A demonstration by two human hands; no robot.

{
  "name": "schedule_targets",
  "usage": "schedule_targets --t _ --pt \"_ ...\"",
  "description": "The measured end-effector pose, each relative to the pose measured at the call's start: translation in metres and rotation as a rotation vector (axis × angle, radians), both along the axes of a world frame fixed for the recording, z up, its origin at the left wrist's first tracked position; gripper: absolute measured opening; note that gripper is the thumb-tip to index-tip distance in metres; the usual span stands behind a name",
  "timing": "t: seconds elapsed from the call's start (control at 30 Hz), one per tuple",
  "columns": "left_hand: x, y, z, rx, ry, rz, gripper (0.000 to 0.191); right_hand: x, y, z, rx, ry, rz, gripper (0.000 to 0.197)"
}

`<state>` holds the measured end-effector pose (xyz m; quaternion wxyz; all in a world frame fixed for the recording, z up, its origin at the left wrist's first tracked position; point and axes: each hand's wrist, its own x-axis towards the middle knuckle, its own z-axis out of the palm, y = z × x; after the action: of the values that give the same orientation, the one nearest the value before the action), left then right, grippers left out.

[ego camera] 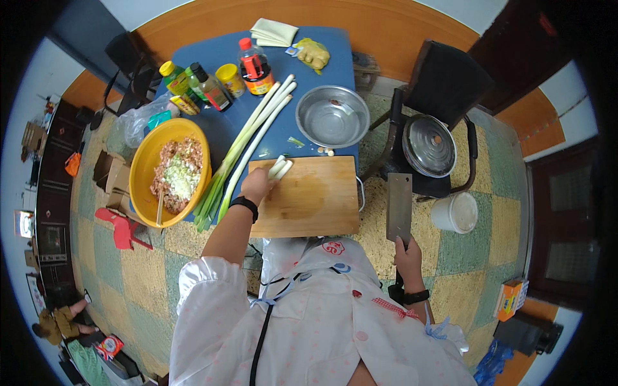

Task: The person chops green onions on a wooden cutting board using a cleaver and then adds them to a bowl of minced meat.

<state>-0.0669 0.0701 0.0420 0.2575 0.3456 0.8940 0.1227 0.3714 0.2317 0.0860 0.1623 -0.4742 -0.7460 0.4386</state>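
My left hand [257, 185] grips cut white scallion pieces [281, 167] at the upper left of a wooden cutting board [318, 202]. Off the board's right side, my right hand [408, 258] holds a cleaver [399, 207] by its handle, blade pointing away from me. Long scallions [246, 144] lie across the blue table [285, 123] just left of the board. Farther left, a yellow basin [136, 186] holds minced meat [166, 161] topped with chopped pale-green and white bits [181, 178]. A pair of chopsticks or a similar stick [160, 210] leans in it.
Beyond the board stands a steel bowl [333, 118]. Sauce bottles [256, 67], a yellow-lidded jar [231, 79], a bag of ginger [314, 54] and a folded cloth [274, 33] occupy the far table. A chair [444, 82] with a lidded pot [429, 144] and a white bucket [454, 212] are at right.
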Motion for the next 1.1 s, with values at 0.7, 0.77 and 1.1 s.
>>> schedule_targets --t 0.7,0.77,1.1 --pt "0.052 -0.001 0.027 0.292 0.253 -0.041 0.067 -0.032 -0.005 0.010 -0.082 -0.064 0.071 0.027" --pt "0.080 0.008 0.001 0.327 0.230 -0.127 0.062 -0.039 -0.008 0.016 -0.110 -0.087 0.102 0.027" --pt "0.120 0.048 -0.017 0.284 0.251 -0.284 0.066 -0.056 -0.014 0.029 -0.078 -0.195 0.236 0.025"
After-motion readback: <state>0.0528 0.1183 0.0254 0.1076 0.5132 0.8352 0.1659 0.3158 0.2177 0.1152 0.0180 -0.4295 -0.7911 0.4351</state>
